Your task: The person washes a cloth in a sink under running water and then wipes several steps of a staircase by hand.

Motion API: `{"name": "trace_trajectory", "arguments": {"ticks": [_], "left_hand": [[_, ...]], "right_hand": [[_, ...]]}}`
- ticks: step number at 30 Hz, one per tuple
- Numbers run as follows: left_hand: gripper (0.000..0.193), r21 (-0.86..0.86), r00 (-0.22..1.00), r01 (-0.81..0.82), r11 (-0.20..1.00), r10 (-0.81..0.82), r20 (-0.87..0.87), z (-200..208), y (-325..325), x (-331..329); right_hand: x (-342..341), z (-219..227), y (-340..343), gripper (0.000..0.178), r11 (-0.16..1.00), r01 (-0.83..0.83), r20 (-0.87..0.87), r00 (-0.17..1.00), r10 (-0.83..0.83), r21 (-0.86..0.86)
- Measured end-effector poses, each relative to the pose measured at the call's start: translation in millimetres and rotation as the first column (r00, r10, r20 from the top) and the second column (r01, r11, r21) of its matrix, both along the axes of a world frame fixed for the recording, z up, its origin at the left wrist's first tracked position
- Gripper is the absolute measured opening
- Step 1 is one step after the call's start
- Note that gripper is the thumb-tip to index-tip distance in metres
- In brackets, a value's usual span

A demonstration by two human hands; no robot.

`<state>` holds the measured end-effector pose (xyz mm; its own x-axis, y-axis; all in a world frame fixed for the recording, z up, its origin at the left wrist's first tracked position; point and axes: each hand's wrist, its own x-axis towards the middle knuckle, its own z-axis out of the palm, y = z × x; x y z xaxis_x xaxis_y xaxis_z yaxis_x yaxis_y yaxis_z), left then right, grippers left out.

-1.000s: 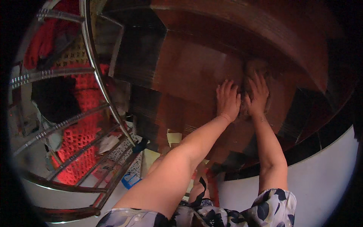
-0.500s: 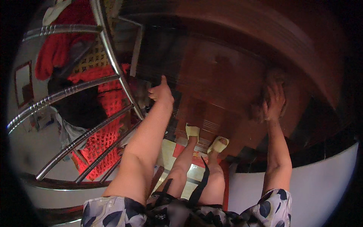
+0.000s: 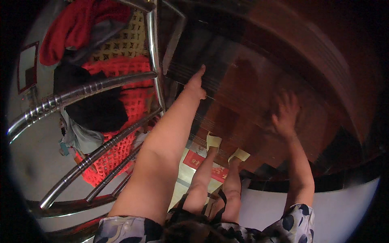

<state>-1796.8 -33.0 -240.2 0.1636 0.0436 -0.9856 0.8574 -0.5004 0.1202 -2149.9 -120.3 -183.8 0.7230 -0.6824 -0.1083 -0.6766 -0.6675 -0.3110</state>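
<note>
My left hand (image 3: 196, 86) reaches forward beside the metal railing, over the dark part of the brown stair steps (image 3: 227, 91). One finger points away and another digit sticks out to the right; nothing shows in the hand. To the right, my right hand (image 3: 287, 111) is spread flat on or just above a glossy reddish-brown step, its fingers apart and slightly blurred. A dim brownish patch surrounds it, and I cannot tell if that is a cloth or a reflection. My feet, in pale yellow slippers (image 3: 214, 140), rest on a lower step between my arms.
A shiny metal railing (image 3: 152, 44) with curved bars runs along the left. Behind it are a red woven cover (image 3: 137, 95), black clothing (image 3: 95, 107) and a red garment (image 3: 67, 34). A white wall (image 3: 308, 206) is at lower right; a red mat (image 3: 194, 161) lies below.
My left hand has moved right and farther forward. My right hand has shifted slightly left and down, with its fingers more spread. The railing sits farther right in view.
</note>
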Motion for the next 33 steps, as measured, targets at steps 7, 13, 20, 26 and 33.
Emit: {"name": "trace_trajectory", "arguments": {"ticks": [7,13,20,26,33], "left_hand": [[0.106,-0.192,0.932,-0.363,0.912,0.356,-0.074,-14,9,-1],[0.096,-0.464,0.891,-0.451,0.762,0.409,-0.195,-12,12,6],[0.094,-0.614,0.944,-0.323,0.721,0.289,-0.157,14,6,-7],[0.105,-0.316,0.901,-0.421,0.850,0.431,-0.040,14,-6,-9],[0.108,-0.337,0.899,-0.413,0.846,0.438,0.000,17,-1,-10]], "right_hand": [[210,-9,-23,0.082,0.973,-0.201,0.299,0.940,0.161,0.109],[363,-23,-40,0.078,0.914,-0.405,0.406,0.838,0.364,0.017],[337,-23,-31,0.069,0.952,-0.305,0.324,0.898,0.298,-0.032],[151,-1,-10,0.072,0.982,-0.171,0.124,0.979,0.160,0.082],[-49,-14,40,0.069,0.963,0.254,0.034,0.967,-0.252,-0.087]]}}
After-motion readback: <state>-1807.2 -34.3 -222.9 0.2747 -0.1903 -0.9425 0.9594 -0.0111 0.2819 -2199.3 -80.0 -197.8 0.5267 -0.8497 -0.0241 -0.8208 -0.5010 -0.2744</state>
